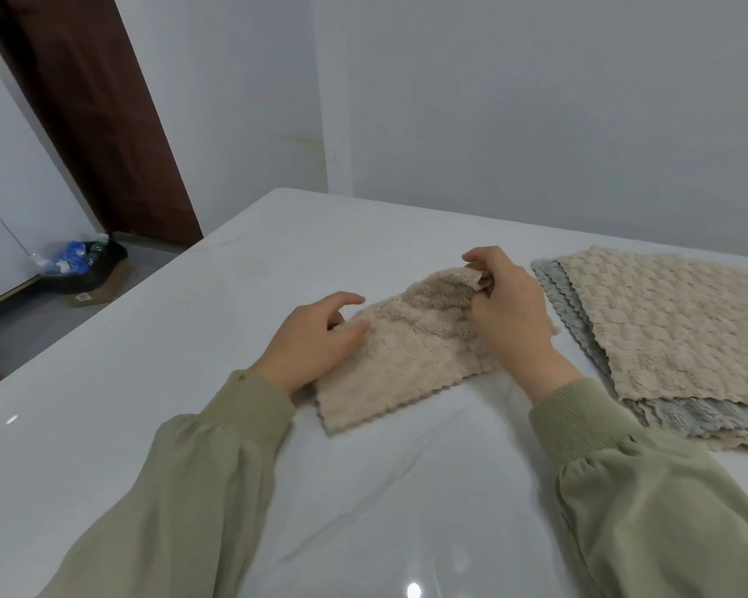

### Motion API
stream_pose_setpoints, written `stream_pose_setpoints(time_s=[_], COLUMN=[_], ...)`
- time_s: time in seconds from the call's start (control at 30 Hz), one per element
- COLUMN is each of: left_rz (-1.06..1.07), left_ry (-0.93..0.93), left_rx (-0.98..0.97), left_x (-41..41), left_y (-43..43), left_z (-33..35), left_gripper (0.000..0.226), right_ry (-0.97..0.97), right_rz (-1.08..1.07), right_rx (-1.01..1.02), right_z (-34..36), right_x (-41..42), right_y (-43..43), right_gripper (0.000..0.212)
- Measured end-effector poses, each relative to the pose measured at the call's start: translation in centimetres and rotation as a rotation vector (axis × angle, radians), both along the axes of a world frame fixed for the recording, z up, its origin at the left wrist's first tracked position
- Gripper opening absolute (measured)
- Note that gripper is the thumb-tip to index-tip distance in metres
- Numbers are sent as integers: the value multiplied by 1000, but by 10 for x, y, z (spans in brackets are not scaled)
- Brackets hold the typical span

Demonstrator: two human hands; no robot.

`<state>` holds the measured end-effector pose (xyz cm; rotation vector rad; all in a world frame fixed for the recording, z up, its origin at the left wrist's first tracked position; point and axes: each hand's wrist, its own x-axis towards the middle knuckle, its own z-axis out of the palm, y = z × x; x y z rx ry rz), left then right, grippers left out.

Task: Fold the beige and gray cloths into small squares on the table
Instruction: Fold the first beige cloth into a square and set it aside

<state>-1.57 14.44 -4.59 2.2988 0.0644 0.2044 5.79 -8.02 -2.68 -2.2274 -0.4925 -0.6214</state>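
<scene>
1. While the right hand (506, 304) pinches the far corner of the beige cloth (407, 351) and lifts it off the table (191, 381), the left hand (312, 343) rests on the cloth's opposite edge, the side farthest from the stack of cloths (674, 330).
2. That split looks deliberate. One hand anchors the fabric so it cannot slide on the glossy top, and the other carries a corner across to make a fold.
3. The left thumb lies flat on the pile and the fingers curve loosely above it. I cannot tell whether they also pinch the edge underneath.
4. The right fingers are curled round the raised corner, which is doubled over on itself.
5. The beige cloth lies on the table just left of the stack, its right edge close beside the stack's gray cloth (555, 295). Whether the two touch is unclear.
6. Its long axis appears to run diagonally, from the near corner away from the stack up to the lifted corner by the stack's far end. The scalloped near edge faces the person.
7. The stack itself lies flat and unfolded, beige on top and gray showing at its edges, probably kept to the side within reach of the right hand.
8. My judgement is that the first cloth is only partly folded and no small square is made yet.
</scene>
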Motion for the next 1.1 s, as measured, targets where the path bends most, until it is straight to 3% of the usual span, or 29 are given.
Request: stream_pose_setpoints(time_s=[0.03,0.1,0.17,0.27,0.37,0.43,0.47,0.57,0.7,0.83,1.0,1.1], left_rz=[-51,-222,-406,-404,-15,107,74,-137,-233,-261,-238,-210], left_ry=[70,357,540,355,-20,-140,-129,-69,-19,77,76,111], left_rx=[-154,-390,-447,-538,-589,-359,-185,196,348,536,622,657], left_x=[-1,-4,-8,-7,-1,2,3,6,10,12,8,2], left_y=[3,13,23,31,19,10,8,8,8,5,-2,-12], left_z=[5,12,13,9,4,-7,-13,-23,-26,-29,-30,-28], left_gripper=[25,43,54,39,20,11,19,39,49,58,59,56], right_ry=[-9,-1,15,-4,-105,-199,-168,84,253,399,435,435], right_rz=[14,60,116,197,146,-13,-82,-253,-436,-412,-374,-320], right_rx=[-16,-16,-1,-3,27,-77,-167,-316,-458,-564,-439,-320], right_z=[1,3,7,10,-1,-17,-25,-35,-36,-40,-37,-34], right_x=[-1,-1,-3,-4,-4,3,7,18,27,29,31,32], right_y=[1,3,6,20,42,51,50,31,0,-3,1,2], right_gripper=[52,54,56,60,53,48,50,51,45,52,40,21])
